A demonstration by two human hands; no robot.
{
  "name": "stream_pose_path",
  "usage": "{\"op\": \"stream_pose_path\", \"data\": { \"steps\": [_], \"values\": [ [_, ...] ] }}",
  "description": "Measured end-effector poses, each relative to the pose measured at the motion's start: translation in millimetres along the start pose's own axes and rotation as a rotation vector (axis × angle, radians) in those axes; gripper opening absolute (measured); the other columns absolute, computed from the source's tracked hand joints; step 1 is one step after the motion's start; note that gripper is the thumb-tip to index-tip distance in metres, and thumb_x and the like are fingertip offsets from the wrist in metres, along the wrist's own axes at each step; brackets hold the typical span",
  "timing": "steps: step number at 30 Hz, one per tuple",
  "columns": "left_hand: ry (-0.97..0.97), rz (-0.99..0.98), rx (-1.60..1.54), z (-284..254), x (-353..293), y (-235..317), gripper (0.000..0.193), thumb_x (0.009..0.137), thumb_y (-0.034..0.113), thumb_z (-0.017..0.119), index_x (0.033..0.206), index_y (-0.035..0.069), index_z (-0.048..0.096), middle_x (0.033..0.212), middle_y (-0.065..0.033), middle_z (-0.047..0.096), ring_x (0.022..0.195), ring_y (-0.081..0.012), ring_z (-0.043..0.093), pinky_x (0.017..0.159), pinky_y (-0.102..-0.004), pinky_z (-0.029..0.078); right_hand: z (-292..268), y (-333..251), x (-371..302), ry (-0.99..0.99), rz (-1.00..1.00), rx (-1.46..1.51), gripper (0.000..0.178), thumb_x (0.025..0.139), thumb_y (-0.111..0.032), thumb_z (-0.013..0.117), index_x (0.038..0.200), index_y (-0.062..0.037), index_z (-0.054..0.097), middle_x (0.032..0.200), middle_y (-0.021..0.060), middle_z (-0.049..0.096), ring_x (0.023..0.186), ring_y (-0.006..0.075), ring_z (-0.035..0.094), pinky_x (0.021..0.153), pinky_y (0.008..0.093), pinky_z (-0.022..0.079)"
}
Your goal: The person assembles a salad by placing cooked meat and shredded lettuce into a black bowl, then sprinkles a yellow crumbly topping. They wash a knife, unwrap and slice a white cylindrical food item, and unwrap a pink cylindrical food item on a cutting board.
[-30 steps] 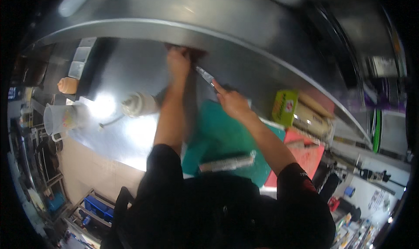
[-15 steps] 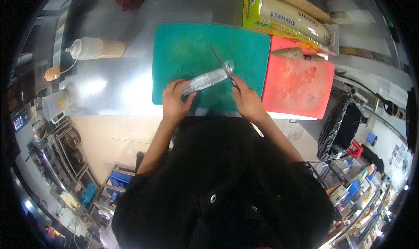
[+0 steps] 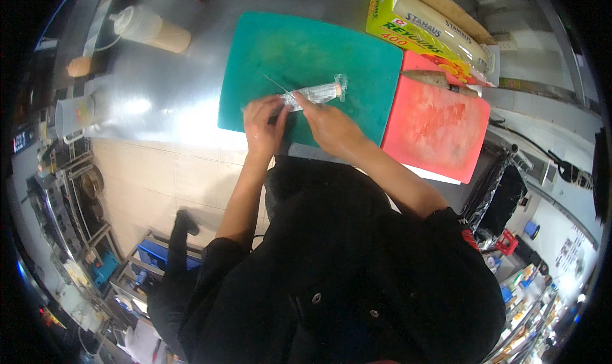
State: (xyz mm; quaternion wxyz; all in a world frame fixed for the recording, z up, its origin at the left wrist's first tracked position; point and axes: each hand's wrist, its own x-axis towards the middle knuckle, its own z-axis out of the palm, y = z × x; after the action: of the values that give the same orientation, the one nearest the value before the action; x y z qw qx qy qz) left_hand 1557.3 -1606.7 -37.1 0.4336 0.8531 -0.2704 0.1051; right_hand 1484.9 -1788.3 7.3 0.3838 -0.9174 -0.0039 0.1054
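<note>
A plastic-wrapped roll (image 3: 317,94) lies across the near half of a green cutting board (image 3: 306,45) on a steel counter (image 3: 166,102). My left hand (image 3: 263,120) presses on the roll's left end. My right hand (image 3: 329,127) is closed on a thin knife (image 3: 275,85), its blade pointing up-left over the roll beside my left fingers. Both hands sit close together at the board's front edge.
A red cutting board (image 3: 440,131) with a broad knife (image 3: 435,78) on it adjoins the green one on the right. A yellow-green wrap box (image 3: 421,21) lies behind them. At left stand a squeeze bottle (image 3: 148,32) and a clear jug (image 3: 78,112).
My hands came back from the far side of the counter to the green board's near edge, now working the wrapped roll there. The view has tipped downward.
</note>
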Motion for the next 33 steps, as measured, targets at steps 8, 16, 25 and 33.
{"op": "stream_pose_path", "data": {
  "steps": [8,16,25,33],
  "values": [
    [0.001,0.028,0.03,0.2,-1.8,-4.9,0.02,0.078,0.009,0.085,0.095,0.007,0.074,0.106,-0.0061,0.075,0.096,-0.0277,0.067,0.084,-0.0405,0.049,-31.6,-17.0,-33.0,-0.115,0.049,-0.186,0.066,0.094,-0.003,0.05,0.158,-0.0056,0.037,0.1,0.0327,0.068,0.088,0.0511,0.068,0.077,0.0572,0.055],
    [-0.03,0.066,0.036,-0.3,0.2,-9.3,0.019,0.079,0.011,0.085,0.094,0.011,0.074,0.105,-0.004,0.075,0.098,-0.0266,0.068,0.083,-0.0415,0.048,-10.4,0.8,-27.2,0.009,-0.058,-0.06,0.065,0.096,-0.003,0.05,0.159,-0.0048,0.035,0.097,0.033,0.068,0.087,0.0507,0.068,0.075,0.0598,0.053],
    [-0.076,0.074,0.042,1.2,-1.6,-10.5,0.02,0.078,0.012,0.086,0.094,0.011,0.074,0.105,-0.004,0.074,0.098,-0.0269,0.068,0.085,-0.0416,0.048,-6.0,-10.2,-9.7,0.143,-0.168,0.003,0.061,0.098,-0.004,0.05,0.157,-0.0025,0.036,0.087,0.0309,0.068,0.076,0.0491,0.068,0.067,0.0582,0.053],
    [-0.07,0.108,0.017,2.0,0.1,-10.6,0.019,0.079,0.012,0.085,0.095,0.011,0.074,0.105,-0.0026,0.074,0.099,-0.0255,0.068,0.085,-0.0404,0.048,9.0,2.7,-7.3,0.031,0.062,0.079,0.048,0.105,-0.011,0.051,0.153,-0.0074,0.048,0.094,0.0352,0.065,0.082,0.0505,0.066,0.068,0.0538,0.052]
  ]
}}
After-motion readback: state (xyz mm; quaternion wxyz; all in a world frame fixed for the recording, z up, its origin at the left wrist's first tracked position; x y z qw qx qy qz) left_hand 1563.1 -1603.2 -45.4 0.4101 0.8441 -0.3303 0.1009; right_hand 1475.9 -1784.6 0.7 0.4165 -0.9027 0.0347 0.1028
